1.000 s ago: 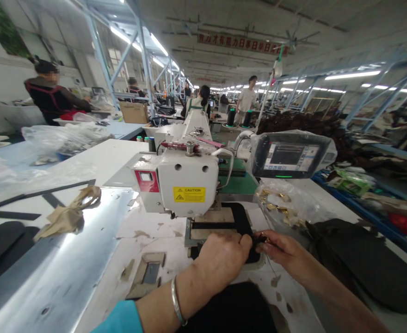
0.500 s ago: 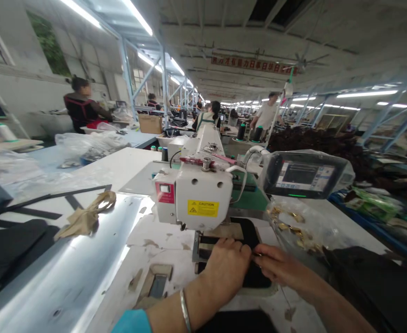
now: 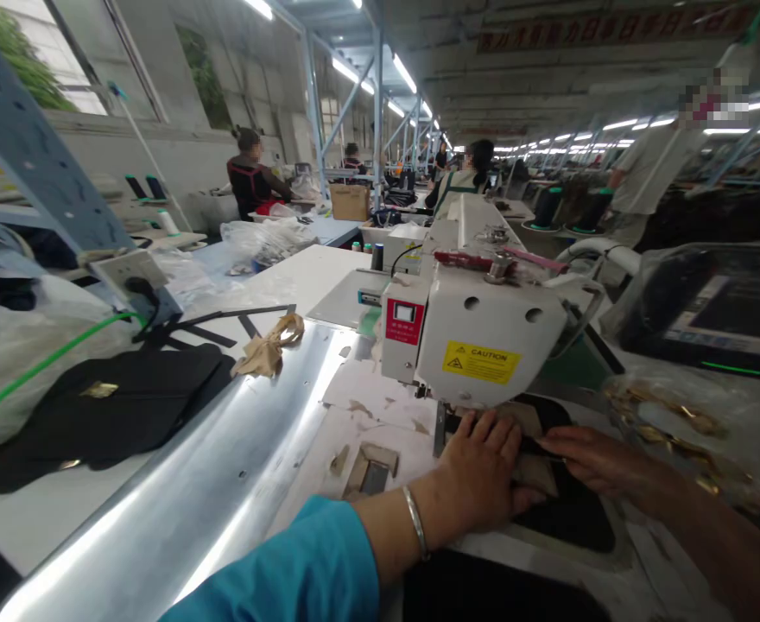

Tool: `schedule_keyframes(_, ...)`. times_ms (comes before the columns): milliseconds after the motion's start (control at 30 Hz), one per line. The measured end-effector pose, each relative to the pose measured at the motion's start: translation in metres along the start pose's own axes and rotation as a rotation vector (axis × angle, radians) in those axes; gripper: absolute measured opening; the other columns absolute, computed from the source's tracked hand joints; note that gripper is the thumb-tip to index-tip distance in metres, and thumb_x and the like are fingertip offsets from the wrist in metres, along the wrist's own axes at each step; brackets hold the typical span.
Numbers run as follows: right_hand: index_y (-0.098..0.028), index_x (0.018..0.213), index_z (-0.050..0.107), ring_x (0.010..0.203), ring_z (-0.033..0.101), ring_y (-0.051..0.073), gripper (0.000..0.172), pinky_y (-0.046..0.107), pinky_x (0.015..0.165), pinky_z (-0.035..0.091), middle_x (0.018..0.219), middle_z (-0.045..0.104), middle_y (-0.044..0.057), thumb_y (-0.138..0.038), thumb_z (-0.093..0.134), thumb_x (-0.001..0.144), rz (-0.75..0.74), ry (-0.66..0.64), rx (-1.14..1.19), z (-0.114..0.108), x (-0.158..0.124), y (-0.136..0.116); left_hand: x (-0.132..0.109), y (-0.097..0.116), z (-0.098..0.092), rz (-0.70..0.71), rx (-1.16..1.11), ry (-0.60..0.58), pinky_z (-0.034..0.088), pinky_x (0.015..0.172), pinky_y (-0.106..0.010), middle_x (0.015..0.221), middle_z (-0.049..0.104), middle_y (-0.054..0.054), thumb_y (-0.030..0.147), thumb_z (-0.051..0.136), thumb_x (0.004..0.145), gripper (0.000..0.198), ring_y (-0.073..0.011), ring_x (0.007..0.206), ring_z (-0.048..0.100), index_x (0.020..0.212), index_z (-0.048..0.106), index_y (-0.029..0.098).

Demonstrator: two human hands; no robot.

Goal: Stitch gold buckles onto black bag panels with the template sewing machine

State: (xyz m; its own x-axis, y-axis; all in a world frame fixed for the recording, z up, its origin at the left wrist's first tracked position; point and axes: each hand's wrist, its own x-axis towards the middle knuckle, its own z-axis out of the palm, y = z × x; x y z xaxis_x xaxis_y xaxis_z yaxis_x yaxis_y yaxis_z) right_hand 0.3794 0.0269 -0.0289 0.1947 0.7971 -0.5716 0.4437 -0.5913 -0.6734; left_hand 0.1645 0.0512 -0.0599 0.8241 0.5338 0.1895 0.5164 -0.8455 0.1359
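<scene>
Long workshop hall. Pale wall [image 3: 260, 73] on the left, two windows [image 3: 202, 78] in it, greenery behind. Light-blue steel framing [image 3: 313, 104] runs down the hall, tube lights [image 3: 404, 73] along it; more light rows [image 3: 619, 123] recede at right. Red-lettered banner [image 3: 613, 33] under the dim ceiling [image 3: 438, 34]. Light-blue table [image 3: 338, 229] mid-left. Slanted blue perforated beam [image 3: 30, 130], near left.
</scene>
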Motion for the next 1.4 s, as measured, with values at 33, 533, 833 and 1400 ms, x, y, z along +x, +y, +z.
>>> schedule_keyframes(33,-0.023,0.093,0.048,0.045,0.017,0.006,0.074,0.023,0.049,0.005,0.051,0.024,-0.012,-0.082,0.069,0.052,0.022,0.001,0.02,0.0,-0.001,0.0,0.002,-0.001,-0.002,0.013,-0.004,-0.01,0.021,0.121,-0.047,0.159,0.032,-0.011,0.063,0.028,0.101,0.076,-0.0292,0.149,0.023,0.153,0.031,0.007)
schedule_keyframes(533,-0.023,0.081,0.045,0.046,0.015,0.005,0.068,0.025,0.049,0.005,0.05,0.022,-0.012,-0.079,0.072,0.054,-0.021,-0.003,0.105,0.001,0.016,0.017,0.015,-0.011,0.002,0.044,-0.077,-0.044,0.023,0.12,-0.043,0.16,0.03,-0.012,0.065,0.03,0.1,0.079,-0.0258,0.149,0.024,0.153,0.029,0.007)
schedule_keyframes(833,-0.023,0.082,0.048,0.048,0.02,0.007,0.062,0.023,0.049,0.012,0.053,0.024,-0.011,-0.078,0.068,0.061,-0.133,0.022,0.089,0.003,-0.002,0.009,-0.001,-0.006,0.002,0.062,-0.027,0.044,0.021,0.121,-0.042,0.159,0.033,-0.011,0.06,0.033,0.101,0.072,-0.0255,0.149,0.025,0.151,0.034,0.008)
schedule_keyframes(1400,-0.023,0.079,0.046,0.045,0.02,0.006,0.061,0.024,0.048,0.01,0.049,0.024,-0.012,-0.076,0.07,0.06,-0.13,0.084,0.139,0.011,-0.001,0.011,-0.02,-0.002,-0.001,0.017,-0.067,0.046,0.02,0.121,-0.054,0.159,0.034,-0.01,0.062,0.031,0.101,0.071,-0.0331,0.148,0.024,0.152,0.035,0.012)
